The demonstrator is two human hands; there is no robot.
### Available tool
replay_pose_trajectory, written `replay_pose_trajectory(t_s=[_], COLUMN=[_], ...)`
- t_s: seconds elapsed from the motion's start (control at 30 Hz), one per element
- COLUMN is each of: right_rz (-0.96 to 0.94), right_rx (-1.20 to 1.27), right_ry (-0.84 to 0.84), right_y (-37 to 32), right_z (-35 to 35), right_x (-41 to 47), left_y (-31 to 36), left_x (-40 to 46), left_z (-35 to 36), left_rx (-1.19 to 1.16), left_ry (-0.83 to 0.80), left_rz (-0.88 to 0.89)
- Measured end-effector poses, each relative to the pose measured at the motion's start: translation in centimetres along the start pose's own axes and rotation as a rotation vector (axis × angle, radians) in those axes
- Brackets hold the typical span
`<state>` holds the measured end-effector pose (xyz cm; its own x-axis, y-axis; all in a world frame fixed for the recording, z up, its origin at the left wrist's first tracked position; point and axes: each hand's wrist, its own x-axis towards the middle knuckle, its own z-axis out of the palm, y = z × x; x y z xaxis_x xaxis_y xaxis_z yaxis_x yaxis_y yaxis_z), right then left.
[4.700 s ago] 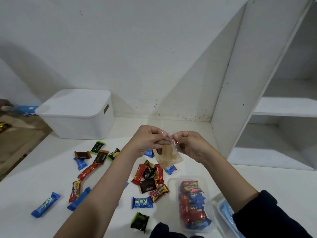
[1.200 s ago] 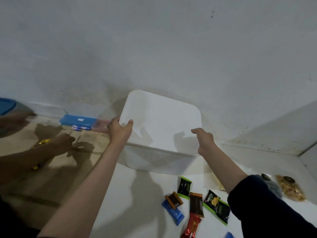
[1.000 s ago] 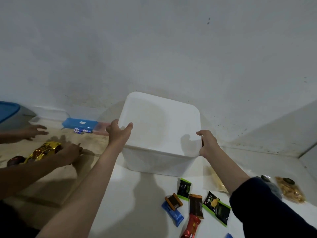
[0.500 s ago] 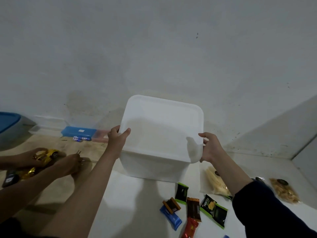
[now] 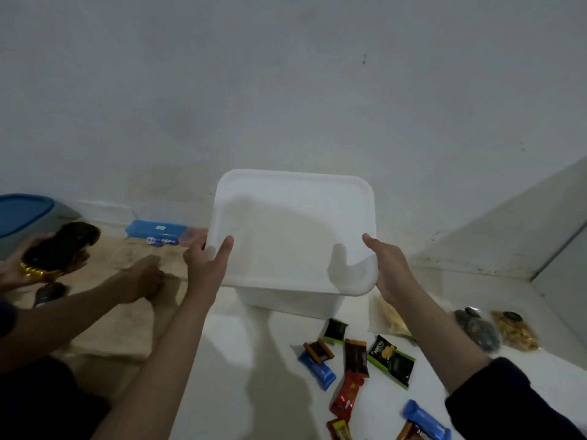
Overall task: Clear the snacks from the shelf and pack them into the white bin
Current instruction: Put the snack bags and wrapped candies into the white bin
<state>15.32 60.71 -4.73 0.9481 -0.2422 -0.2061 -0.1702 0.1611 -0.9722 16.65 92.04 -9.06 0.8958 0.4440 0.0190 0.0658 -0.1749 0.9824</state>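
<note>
The white bin stands on the white surface against the wall, with its white lid tilted up toward me. My left hand grips the lid's left front corner, and my right hand grips its right front corner. Several wrapped snacks lie in front of the bin: a blue bar, a brown bar, a red bar and a green-black packet. Clear bags of snacks lie at the right.
Another person's arms reach in from the left over a beige mat; one hand holds a dark, gold-wrapped item. A blue box and a blue-lidded grey container sit by the wall. The shelf's side panel rises at right.
Both hands went from a clear snack bag to the bin's lid and closed on its front corners. The lid's front edge has lifted off the bin. The other person's hand picked up a dark item.
</note>
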Motion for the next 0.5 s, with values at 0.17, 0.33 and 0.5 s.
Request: replay_pose_trajectory(t_s=[0.17, 0.33, 0.5], right_rz=[0.057, 0.098, 0.181], right_rx=[-0.111, -0.24, -0.35], right_ry=[0.022, -0.051, -0.141], right_y=[5.3, 11.5, 17.2], right_z=[2.9, 5.0, 5.9], right_x=[-6.5, -12.9, -17.4], left_y=[-2.7, -6.0, -8.4], left_x=[-6.0, -11.5, -16.0], left_z=[-6.0, -11.5, -15.1], left_rx=[0.064, 0.169, 0.269], left_ry=[0.218, 0.314, 0.332], left_rz=[-0.083, -0.148, -0.201])
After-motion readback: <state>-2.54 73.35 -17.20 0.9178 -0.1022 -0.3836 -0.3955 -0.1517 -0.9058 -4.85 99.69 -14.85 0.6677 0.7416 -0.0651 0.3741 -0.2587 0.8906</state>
